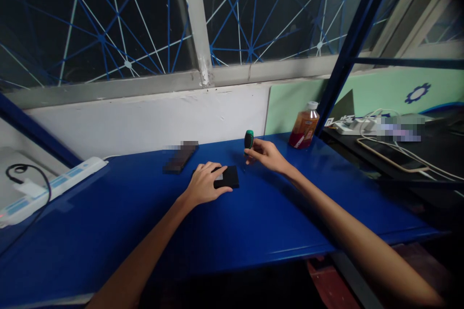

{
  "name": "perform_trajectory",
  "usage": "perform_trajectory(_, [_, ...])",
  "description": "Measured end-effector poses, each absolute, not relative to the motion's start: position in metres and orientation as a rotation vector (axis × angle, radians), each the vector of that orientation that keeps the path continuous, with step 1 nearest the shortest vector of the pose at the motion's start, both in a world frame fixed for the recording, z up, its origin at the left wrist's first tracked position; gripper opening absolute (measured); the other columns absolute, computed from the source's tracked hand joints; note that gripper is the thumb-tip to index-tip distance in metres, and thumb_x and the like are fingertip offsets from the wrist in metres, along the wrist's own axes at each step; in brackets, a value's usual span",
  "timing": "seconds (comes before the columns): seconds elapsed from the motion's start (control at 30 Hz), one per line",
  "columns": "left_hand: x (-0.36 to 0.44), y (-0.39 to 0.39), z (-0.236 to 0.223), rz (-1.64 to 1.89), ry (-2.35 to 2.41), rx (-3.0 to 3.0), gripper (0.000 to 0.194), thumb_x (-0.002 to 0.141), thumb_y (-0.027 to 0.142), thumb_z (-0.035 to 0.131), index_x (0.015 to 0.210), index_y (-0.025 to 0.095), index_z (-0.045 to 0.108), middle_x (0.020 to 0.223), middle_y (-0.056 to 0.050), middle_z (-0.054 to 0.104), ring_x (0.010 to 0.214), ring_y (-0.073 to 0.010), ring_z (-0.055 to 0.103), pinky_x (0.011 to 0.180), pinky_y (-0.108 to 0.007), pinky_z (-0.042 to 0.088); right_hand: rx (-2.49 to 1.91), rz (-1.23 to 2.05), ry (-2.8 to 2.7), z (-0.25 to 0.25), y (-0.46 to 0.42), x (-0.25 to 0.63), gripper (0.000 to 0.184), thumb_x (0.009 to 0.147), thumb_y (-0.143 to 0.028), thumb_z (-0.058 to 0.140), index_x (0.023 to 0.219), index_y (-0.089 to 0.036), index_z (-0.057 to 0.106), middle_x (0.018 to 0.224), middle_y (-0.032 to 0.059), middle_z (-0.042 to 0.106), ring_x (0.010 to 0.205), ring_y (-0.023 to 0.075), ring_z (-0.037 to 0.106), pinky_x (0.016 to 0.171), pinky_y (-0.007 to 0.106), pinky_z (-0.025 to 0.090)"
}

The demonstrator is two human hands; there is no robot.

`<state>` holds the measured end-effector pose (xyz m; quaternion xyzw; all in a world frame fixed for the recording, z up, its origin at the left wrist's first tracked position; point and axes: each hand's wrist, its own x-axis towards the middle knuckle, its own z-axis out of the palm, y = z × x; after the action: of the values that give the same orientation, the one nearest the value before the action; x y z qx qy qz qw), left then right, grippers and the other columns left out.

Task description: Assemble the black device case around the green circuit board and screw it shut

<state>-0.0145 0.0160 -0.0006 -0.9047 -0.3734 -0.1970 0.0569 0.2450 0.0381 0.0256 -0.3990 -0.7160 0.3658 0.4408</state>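
Note:
A flat black rectangular case (pixel 232 176) lies on the blue table, with a pale patch showing on its top. My left hand (pixel 207 183) rests over its left part, gripping it with the thumb along the near side and the fingers over the far side. What lies under the palm is hidden. Just right of the case, my right hand (pixel 266 155) is closed on a screwdriver (pixel 248 139) with a green and black handle. The screwdriver stands about upright, handle up; its thin shaft points down towards the table and is hard to make out.
A dark oblong object (pixel 183 157), partly blurred, lies behind my left hand. A bottle of reddish drink (pixel 305 125) stands at the back right. White power strips (pixel 54 188) lie at the left; a phone (pixel 391 154) with cables lies on the black table at right.

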Motion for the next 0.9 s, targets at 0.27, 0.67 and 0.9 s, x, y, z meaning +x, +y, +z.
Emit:
perform_trajectory(0.27, [-0.018, 0.014, 0.001, -0.696, -1.139, -2.761, 0.06, 0.076, 0.062, 0.064, 0.12, 0.022, 0.062, 0.116, -0.01, 0.064, 0.106, -0.0293, 0.056, 0.087, -0.043, 0.041, -0.976, 0.973, -1.673, 0.033, 0.034, 0.242, 0.028, 0.083, -0.044, 0.064, 0.081, -0.017, 0.056, 0.069, 0.0049, 0.07, 0.057, 0.0186, 0.069, 0.057, 0.033, 0.057])
perform_trajectory(0.67, [0.004, 0.0, 0.006, -1.194, -1.195, -2.719, 0.02, 0.075, 0.036, 0.076, 0.088, 0.022, 0.072, 0.099, -0.005, 0.069, 0.096, -0.0241, 0.061, 0.081, -0.039, 0.045, -0.743, 1.247, -1.359, 0.048, 0.014, 0.22, 0.029, 0.078, -0.042, 0.071, 0.085, -0.016, 0.061, 0.081, 0.0079, 0.071, 0.067, 0.0199, 0.07, 0.063, 0.037, 0.059])
perform_trajectory(0.9, [0.003, 0.003, 0.008, -1.28, -1.212, -2.751, 0.005, 0.078, 0.026, 0.074, 0.081, 0.022, 0.073, 0.095, -0.005, 0.07, 0.091, -0.0225, 0.062, 0.081, -0.038, 0.047, -0.709, 1.266, -1.345, 0.044, 0.013, 0.216, 0.03, 0.079, -0.042, 0.07, 0.088, -0.015, 0.062, 0.085, 0.0087, 0.07, 0.069, 0.0202, 0.07, 0.065, 0.039, 0.059])
